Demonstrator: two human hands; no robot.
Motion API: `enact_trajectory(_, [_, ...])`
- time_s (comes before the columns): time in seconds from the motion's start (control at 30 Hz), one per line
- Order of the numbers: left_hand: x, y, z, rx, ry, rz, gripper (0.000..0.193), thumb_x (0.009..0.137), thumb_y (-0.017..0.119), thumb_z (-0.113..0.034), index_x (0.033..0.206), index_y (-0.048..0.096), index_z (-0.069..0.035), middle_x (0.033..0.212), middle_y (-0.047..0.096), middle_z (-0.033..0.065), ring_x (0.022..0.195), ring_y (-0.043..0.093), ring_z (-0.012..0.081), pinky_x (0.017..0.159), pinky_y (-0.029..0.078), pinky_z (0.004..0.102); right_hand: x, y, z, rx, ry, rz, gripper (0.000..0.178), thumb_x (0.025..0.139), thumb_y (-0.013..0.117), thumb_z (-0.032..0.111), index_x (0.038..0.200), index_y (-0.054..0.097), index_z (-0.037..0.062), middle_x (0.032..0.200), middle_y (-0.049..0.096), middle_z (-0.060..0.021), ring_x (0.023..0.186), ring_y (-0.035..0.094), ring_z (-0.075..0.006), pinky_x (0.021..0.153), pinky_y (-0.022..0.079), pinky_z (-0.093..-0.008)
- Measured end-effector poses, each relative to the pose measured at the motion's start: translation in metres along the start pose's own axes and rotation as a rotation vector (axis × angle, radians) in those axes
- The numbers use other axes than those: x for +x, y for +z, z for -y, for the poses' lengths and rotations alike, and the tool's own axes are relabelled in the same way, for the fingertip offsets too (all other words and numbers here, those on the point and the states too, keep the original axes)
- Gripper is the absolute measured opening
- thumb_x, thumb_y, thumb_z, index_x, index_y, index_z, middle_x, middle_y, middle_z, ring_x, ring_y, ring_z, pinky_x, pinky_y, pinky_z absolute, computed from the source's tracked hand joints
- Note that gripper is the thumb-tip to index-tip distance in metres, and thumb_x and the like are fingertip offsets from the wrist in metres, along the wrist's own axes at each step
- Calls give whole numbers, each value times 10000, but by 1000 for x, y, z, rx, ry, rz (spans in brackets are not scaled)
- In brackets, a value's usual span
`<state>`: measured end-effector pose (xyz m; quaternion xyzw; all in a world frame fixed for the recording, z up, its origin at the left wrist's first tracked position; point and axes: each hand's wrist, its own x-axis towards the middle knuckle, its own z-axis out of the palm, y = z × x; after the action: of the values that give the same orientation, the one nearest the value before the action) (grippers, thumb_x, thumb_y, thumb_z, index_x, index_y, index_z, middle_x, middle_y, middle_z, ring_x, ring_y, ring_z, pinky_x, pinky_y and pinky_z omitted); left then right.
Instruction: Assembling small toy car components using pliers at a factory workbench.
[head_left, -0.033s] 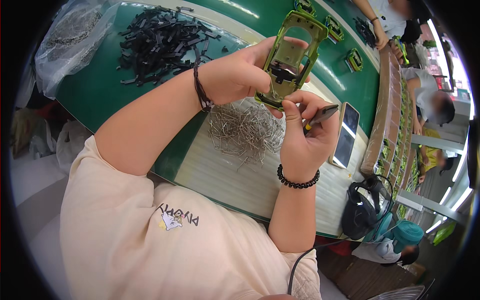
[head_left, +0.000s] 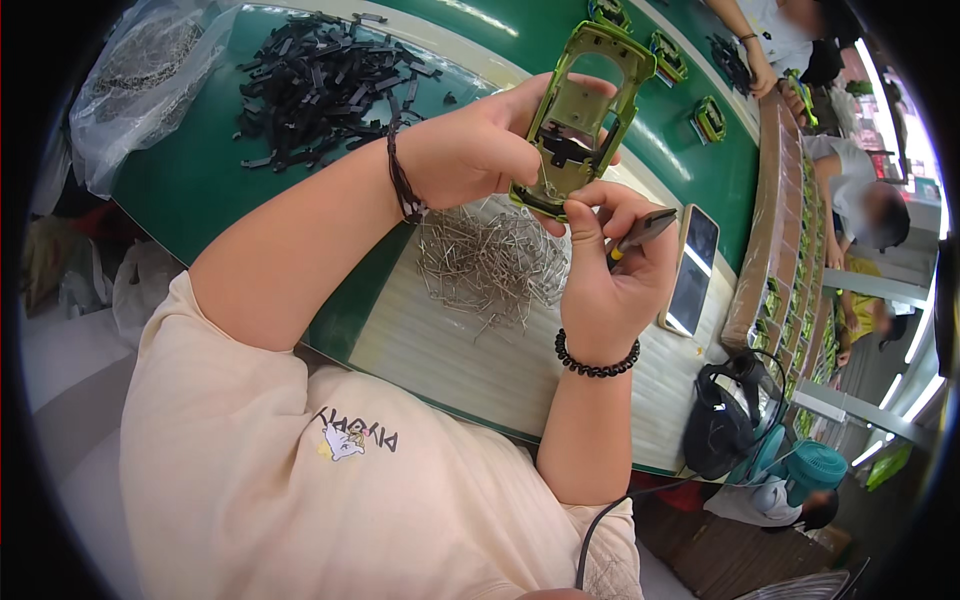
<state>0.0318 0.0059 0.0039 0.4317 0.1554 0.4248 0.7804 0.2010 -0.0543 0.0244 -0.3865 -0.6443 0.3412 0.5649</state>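
Note:
My left hand grips a green plastic toy car body shell, turned so its hollow inside shows, with a black part across it. At the shell's lower end, the thumb and forefinger of my right hand pinch together; anything tiny between them is too small to make out. Tucked in that same palm is a small hand tool with a dark flat head and a yellow and black handle. Beneath both hands lies a tangled heap of thin bent metal wires.
Black plastic strips form a pile at the far left, beside a clear bag of wires. A phone lies right of my right hand. More green shells stand far right, near a divided tray, a black bag and co-workers.

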Motion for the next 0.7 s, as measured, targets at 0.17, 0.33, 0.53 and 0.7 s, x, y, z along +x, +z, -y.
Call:
enact_trajectory(0.17, [0, -1, 0, -2, 11, 13, 882, 684, 507, 30, 1520, 285, -143, 1340, 548, 160, 1174, 585, 228, 978, 473, 379, 0, -1, 0, 5, 18, -3, 267, 878, 626, -126, 840, 402, 14, 930, 634, -127, 738, 614, -124, 661, 560, -253])
enact_trajectory(0.33, [0, 1, 3, 66, 42, -20, 800, 807, 550, 86, 1518, 273, -154, 1322, 562, 150, 1180, 582, 208, 973, 480, 373, 1, -3, 1, -81, 41, 27, 206, 880, 618, -123, 877, 454, 1, 916, 625, -84, 752, 591, -106, 672, 563, -247])
enact_trajectory(0.53, [4, 15, 8, 269, 101, -102, 743, 878, 487, 138, 1503, 270, -200, 1284, 571, 118, 1176, 589, 205, 978, 504, 350, -2, -3, -17, -433, -49, -10, 203, 847, 645, -97, 933, 486, -4, 894, 571, -94, 695, 511, -171, 610, 460, -291])
enact_trajectory(0.7, [3, 21, 9, 261, 101, -184, 750, 886, 438, 165, 1498, 252, -227, 1268, 547, 97, 1138, 624, 214, 956, 528, 357, 1, -5, -20, -704, 55, -142, 386, 815, 779, 130, 946, 444, -11, 910, 422, -110, 826, 404, -241, 694, 362, -346])
